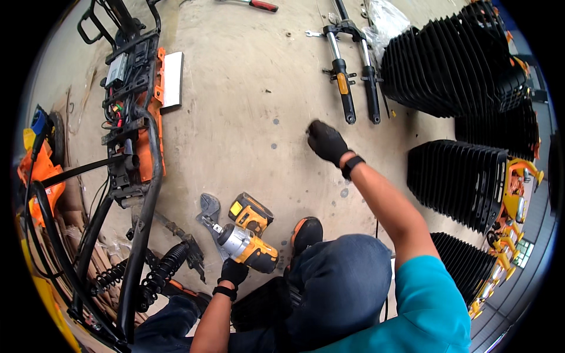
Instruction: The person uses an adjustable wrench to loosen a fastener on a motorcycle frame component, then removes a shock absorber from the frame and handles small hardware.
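Observation:
My right hand (325, 141), in a black glove, is held out over the floor with its fingers curled together. Whatever they may hold is too small or hidden to name. Low in the picture, my gloved left hand (234, 272) is closed at the lower end of a grey adjustable wrench (210, 207); its fingers are partly hidden. Right beside that hand a yellow and black cordless impact wrench (250, 247) lies on its side, partly over the adjustable wrench. Its battery (252, 210) points away from me, and its silver nose faces left.
A black tubular vehicle frame (154, 147) with shock absorbers (168, 265) stands at left. Front fork legs (341, 88) and a small open-end wrench (313, 33) lie far ahead. Stacked black ribbed parts (456, 179) line the right. A red-handled tool (263, 5) lies at the top edge.

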A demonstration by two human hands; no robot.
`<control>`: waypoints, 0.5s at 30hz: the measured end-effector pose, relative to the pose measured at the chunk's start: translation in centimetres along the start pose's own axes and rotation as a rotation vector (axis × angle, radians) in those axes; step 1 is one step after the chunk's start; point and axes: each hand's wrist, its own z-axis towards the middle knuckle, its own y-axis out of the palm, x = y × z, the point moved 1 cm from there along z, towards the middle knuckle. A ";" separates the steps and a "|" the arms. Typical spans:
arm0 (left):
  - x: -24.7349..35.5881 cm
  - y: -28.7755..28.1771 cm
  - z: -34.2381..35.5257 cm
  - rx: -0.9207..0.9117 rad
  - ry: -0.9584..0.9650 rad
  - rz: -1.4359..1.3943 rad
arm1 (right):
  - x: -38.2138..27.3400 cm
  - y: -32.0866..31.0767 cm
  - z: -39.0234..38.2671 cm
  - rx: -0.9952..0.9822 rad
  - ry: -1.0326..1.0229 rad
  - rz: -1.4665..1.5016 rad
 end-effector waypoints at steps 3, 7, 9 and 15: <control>-2.8 2.0 0.1 -0.188 -0.210 -0.216 | 1.3 -2.1 8.2 0.147 -0.118 -0.221; -2.3 2.6 0.9 0.008 -0.299 -0.577 | 7.0 -4.4 16.9 -0.027 0.052 -0.938; -2.4 4.7 0.1 0.211 -0.409 -0.788 | 3.2 -5.0 17.7 -0.259 -0.105 -1.252; -1.9 6.2 -0.2 0.264 -0.446 -1.245 | 5.7 -3.6 19.1 -0.143 0.156 -0.852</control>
